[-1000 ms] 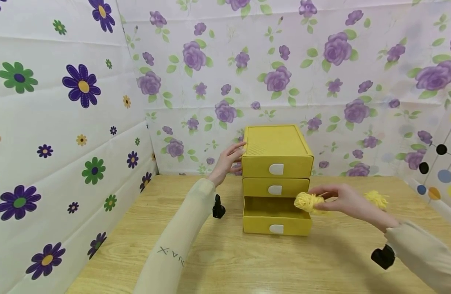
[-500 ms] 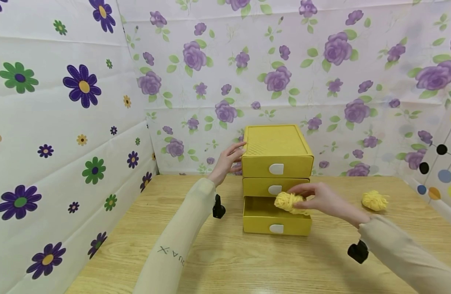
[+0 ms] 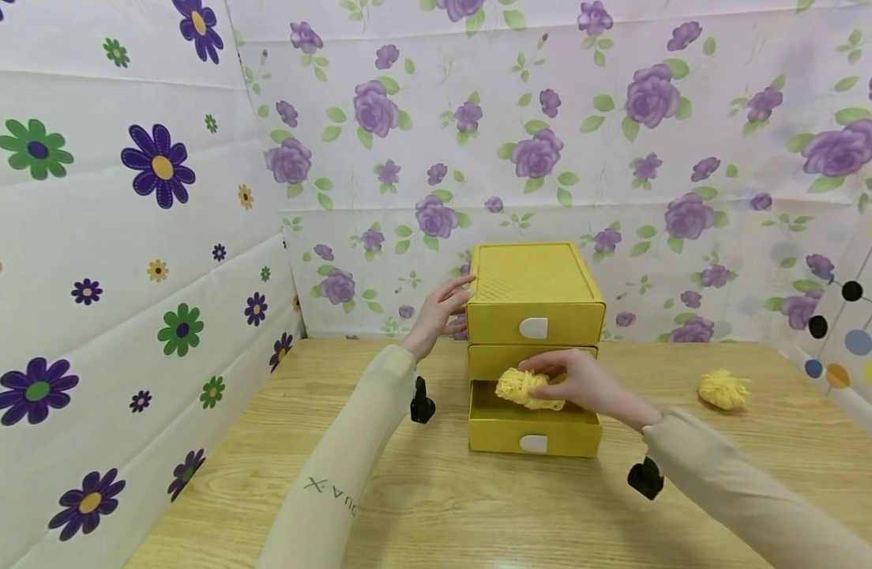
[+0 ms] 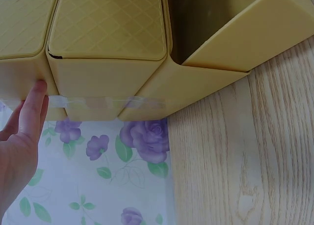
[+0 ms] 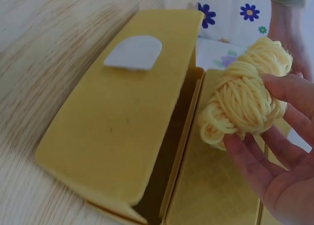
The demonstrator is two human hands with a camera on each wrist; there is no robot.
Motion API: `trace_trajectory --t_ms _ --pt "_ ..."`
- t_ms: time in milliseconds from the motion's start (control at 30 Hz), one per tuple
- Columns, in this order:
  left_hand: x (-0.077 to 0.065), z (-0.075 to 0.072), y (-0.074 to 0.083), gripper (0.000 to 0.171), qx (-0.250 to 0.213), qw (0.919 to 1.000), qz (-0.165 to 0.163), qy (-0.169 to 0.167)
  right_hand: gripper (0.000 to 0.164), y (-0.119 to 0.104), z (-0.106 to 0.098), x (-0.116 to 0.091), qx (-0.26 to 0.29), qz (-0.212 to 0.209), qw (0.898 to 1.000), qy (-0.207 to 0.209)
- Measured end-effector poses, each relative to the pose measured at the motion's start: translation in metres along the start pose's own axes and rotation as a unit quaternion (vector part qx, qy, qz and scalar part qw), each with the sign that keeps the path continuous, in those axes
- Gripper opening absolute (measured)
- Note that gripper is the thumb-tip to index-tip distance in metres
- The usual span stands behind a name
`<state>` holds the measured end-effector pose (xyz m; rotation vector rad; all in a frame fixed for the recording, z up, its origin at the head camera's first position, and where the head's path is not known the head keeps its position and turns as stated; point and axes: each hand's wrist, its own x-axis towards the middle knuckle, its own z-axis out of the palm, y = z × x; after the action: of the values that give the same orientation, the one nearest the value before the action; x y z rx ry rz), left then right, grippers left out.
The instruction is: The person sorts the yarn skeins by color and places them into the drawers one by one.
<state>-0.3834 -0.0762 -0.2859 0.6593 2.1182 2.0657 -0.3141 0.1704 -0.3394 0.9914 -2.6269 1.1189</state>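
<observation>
A yellow three-tier drawer box (image 3: 535, 273) stands on the wooden table, its bottom drawer (image 3: 503, 435) pulled out and the upper two pushed in. My right hand (image 3: 585, 383) pinches a small skein of yellow yarn (image 3: 521, 389) between thumb and fingers, over the pulled-out drawer. In the right wrist view the yarn (image 5: 248, 95) shows its wound strands, with fingertips beneath it. My left hand (image 3: 436, 314) rests with fairly straight fingers against the left side of the box. The left wrist view shows a fingertip of the left hand (image 4: 24, 122) touching the top tier's side.
A second yellow yarn ball (image 3: 723, 390) lies on the table (image 3: 422, 506) to the right of the box. Behind the box hangs a flowered cloth (image 3: 379, 182), close to the back edge. Another patterned cloth (image 3: 95, 261) covers the left side.
My right hand has carried the yarn skein leftward, from the drawer's right edge to above its inside. The second yarn ball came into full view. My left hand stayed on the box.
</observation>
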Motion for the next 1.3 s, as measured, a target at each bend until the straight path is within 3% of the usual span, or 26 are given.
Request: trace_trajectory --t_ms 500,667,900,1200,1300 --pt "0.018 -0.006 -0.027 0.039 0.011 0.9991 0.024 0.032 0.031 -0.001 0.016 0.014 -0.016 -0.002 1.0 0.011" --pt "0.015 -0.005 -0.021 0.04 0.002 0.9995 0.014 0.027 0.034 -0.001 0.018 0.014 -0.013 0.001 1.0 0.024" --pt "0.002 -0.001 -0.003 0.044 0.008 0.9999 0.007 0.006 0.035 -0.002 0.017 0.013 0.004 -0.004 0.999 0.044" --pt "0.001 -0.001 -0.001 0.044 0.004 1.0 0.003 0.003 0.031 -0.011 0.009 0.008 0.047 -0.018 0.998 0.044" --pt "0.001 0.0 -0.001 0.045 0.001 1.0 0.001 0.003 0.029 -0.011 0.004 0.003 0.094 -0.014 0.995 0.033"
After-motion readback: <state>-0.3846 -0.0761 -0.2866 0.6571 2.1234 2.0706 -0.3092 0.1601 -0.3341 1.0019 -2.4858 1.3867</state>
